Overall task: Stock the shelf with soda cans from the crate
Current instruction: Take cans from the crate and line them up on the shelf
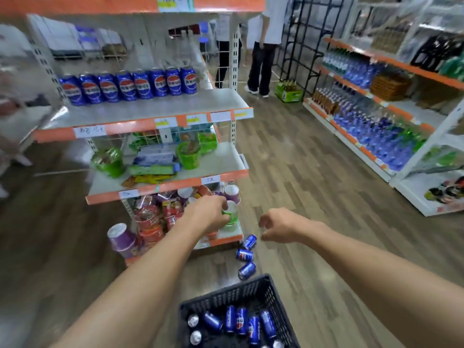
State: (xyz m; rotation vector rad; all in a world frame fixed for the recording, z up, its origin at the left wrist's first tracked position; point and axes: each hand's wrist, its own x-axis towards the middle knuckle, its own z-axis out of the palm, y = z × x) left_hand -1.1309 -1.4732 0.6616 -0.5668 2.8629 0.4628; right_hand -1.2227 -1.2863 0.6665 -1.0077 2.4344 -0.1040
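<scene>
A black plastic crate (pixel 227 289) stands on the floor at the bottom centre, with several blue soda cans (pixel 239 322) lying in it. Three more blue cans (pixel 244 255) lie on the floor just beyond the crate. On the upper shelf (pixel 155 113) a row of several blue cans (pixel 125 86) stands upright at the back. My left hand (pixel 206 212) reaches out in front of the bottom shelf, its fingers loosely curled over a green cup (pixel 232 214), with no can in it. My right hand (pixel 278 227) hovers above the floor cans, fingers loosely curled and holding nothing.
The middle shelf (pixel 221 159) carries green noodle cups and snack packs, and the bottom shelf holds red and purple cups. A second shelving unit (pixel 364 136) with blue bottles lines the right. Two people (pixel 263 46) stand at the far end of the wooden aisle, beside a green box (pixel 288 91).
</scene>
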